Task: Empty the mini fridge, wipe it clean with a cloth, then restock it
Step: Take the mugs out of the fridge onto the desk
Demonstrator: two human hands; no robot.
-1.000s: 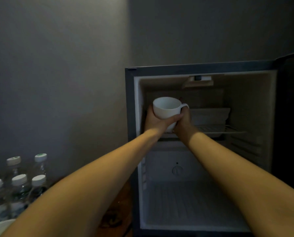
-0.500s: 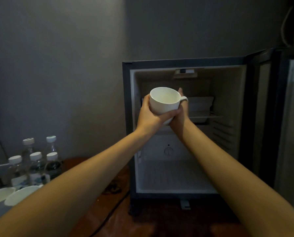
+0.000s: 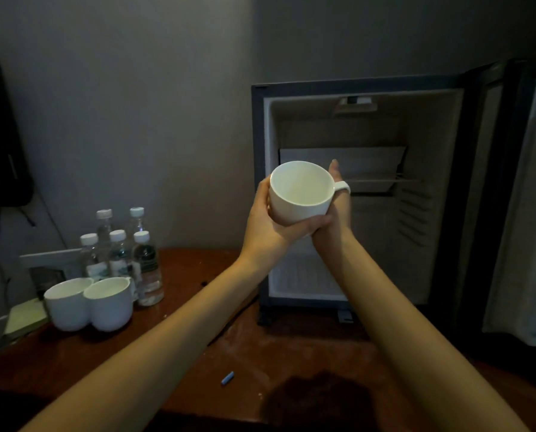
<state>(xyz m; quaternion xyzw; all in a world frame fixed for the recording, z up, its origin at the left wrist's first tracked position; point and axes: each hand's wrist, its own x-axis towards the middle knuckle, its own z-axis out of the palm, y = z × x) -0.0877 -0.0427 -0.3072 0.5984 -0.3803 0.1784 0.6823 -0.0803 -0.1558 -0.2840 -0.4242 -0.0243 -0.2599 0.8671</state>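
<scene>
Right now both bare hands are wrapped around a round white ceramic mug (image 3: pixel 301 194), held upright in the air just in front of the open grey mini fridge (image 3: pixel 354 86) — the left hand (image 3: pixel 264 220) cups its left side and base with fingers curled underneath, while the right hand (image 3: pixel 336 218) clasps the handle side, thumb raised behind the rim. Off to the left, on the reddish-brown wooden top (image 3: pixel 188 269), stand two more white mugs (image 3: pixel 109 304) touching each other, with five clear white-capped water bottles (image 3: pixel 120 255) clustered just behind them.

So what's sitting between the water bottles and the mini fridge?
Nothing; the head view shows bare wooden tabletop between water bottles and mini fridge.
</scene>
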